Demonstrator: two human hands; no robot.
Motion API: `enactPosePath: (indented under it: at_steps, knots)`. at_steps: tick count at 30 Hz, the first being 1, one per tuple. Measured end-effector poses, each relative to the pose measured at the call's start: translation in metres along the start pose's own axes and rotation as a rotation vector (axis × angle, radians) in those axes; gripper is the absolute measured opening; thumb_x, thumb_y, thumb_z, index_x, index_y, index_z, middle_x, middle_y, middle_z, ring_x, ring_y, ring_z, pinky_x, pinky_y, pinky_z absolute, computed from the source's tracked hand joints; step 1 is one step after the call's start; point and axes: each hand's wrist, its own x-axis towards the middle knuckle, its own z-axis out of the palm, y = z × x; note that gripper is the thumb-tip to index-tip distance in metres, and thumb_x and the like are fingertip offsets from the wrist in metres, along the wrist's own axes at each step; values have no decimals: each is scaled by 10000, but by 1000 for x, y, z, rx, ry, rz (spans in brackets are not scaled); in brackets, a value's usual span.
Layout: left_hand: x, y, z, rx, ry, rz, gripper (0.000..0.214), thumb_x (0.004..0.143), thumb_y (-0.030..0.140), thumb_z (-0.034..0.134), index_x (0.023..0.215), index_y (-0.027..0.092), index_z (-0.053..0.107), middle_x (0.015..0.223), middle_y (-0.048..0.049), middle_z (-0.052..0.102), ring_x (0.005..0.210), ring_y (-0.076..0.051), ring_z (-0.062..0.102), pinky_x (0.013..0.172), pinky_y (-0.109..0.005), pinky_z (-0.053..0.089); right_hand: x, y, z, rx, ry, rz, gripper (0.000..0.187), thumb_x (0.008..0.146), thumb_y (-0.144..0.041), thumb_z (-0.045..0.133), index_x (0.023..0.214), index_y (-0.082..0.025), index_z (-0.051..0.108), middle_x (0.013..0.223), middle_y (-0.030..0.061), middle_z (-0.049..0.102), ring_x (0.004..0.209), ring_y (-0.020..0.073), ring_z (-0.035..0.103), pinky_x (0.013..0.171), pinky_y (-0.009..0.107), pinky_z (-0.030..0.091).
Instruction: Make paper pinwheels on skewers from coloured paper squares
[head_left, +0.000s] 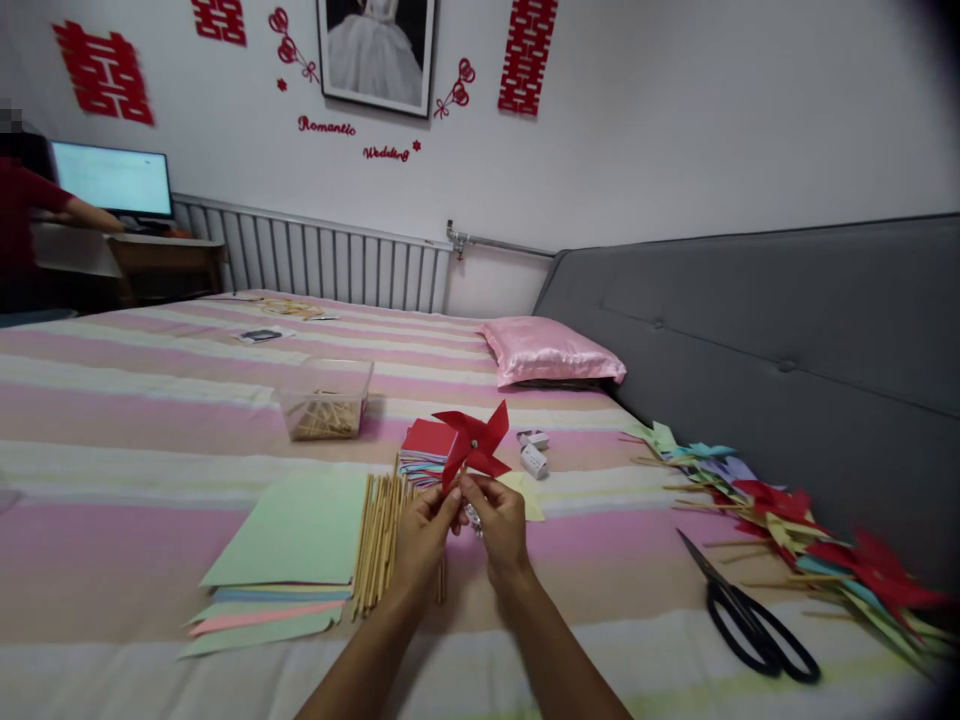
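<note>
A red paper pinwheel (475, 444) stands upright between my hands, a small pin at its centre. My left hand (429, 525) pinches it from the left, just under the blades. My right hand (498, 515) closes on it from the right, fingertips near those of the left. The stick is mostly hidden by my fingers. Beside my left hand lies a row of thin wooden sticks (379, 535). Behind the hands sits a stack of small paper squares (427, 440), red on top. A pale yellow paper (527, 492) lies by my right hand, and something shiny shows below the fingers.
Large coloured sheets (296, 525) lie left. A clear plastic box (330, 400) holds thin sticks. Black scissors (750, 610) lie right, near finished pinwheels (780, 510) along the grey headboard (750, 290). Two small boxes (533, 460) and a pink pillow (551, 350) are farther back. A person (30, 215) sits far left.
</note>
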Motion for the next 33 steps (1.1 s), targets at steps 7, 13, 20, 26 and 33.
enactPosePath:
  at_steps: [7,13,20,26,33]
  knots:
    - [-67,14,-22,130,-120,-136,424,669,493,706,842,106,683,615,-30,644,505,-98,527,484,-205,365,-61,-17,5,-27,45,80,303,660,-410,724,550,-140,641,425,-33,507,388,97,440,408,239,372]
    - [-109,18,-58,211,-254,-210,510,602,546,731,829,92,690,568,-39,641,495,-129,557,483,-230,390,-84,-14,18,-101,127,92,307,616,-423,747,706,-130,730,666,31,696,656,170,599,643,275,457]
    - [-127,17,-87,228,-286,-254,482,615,549,716,785,105,635,612,-51,647,494,-132,579,483,-239,415,-119,9,5,-177,78,141,427,550,-391,789,891,-148,706,770,72,718,723,204,646,674,308,491]
    - [-121,2,-84,204,-232,-260,460,621,525,699,813,115,618,638,-43,643,491,-122,577,445,-216,387,-147,21,-44,-305,133,91,287,576,-342,789,795,-170,720,761,61,699,687,183,603,706,315,461]
    - [-113,0,-83,176,-245,-301,439,566,490,719,765,112,621,587,-37,633,443,-119,555,428,-221,373,-148,38,-42,-236,254,74,330,613,-409,762,831,-173,689,791,48,687,738,183,601,718,302,456]
